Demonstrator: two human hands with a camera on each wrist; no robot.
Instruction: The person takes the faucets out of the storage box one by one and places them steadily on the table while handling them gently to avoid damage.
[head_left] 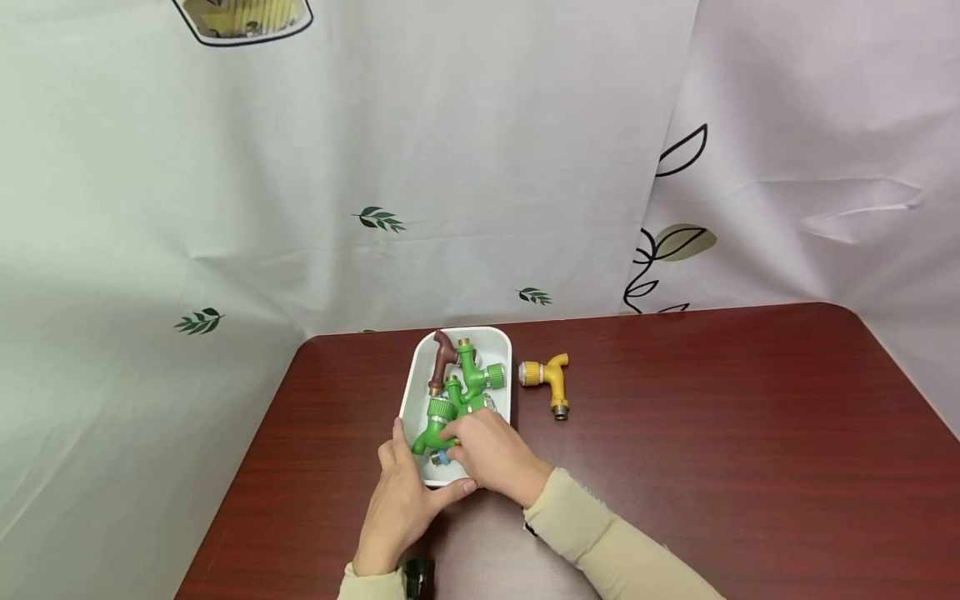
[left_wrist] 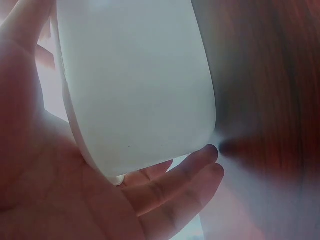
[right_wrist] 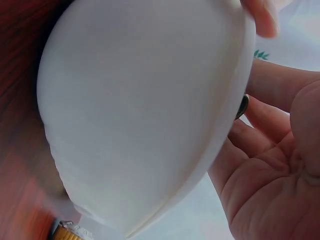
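Observation:
A white tray (head_left: 407, 406) on the table holds several plastic taps: a brown tap (head_left: 444, 358), green taps (head_left: 472, 372) and, at the near end, a blue tap (head_left: 444, 457) mostly covered by fingers. My left hand (head_left: 401, 504) grips the tray's near left corner, fingers along the left side and thumb across the near end. Over the near right rim, my right hand (head_left: 495, 454) reaches in and pinches the blue tap beside a green one. In the right wrist view its curled fingers (right_wrist: 272, 82) show behind the rim, next to a metal tap end (right_wrist: 243, 106).
A yellow tap (head_left: 555, 383) lies on the dark red table (head_left: 712, 433), just right of the tray. Behind the table's far edge hangs a pale curtain (head_left: 480, 167) with leaf prints.

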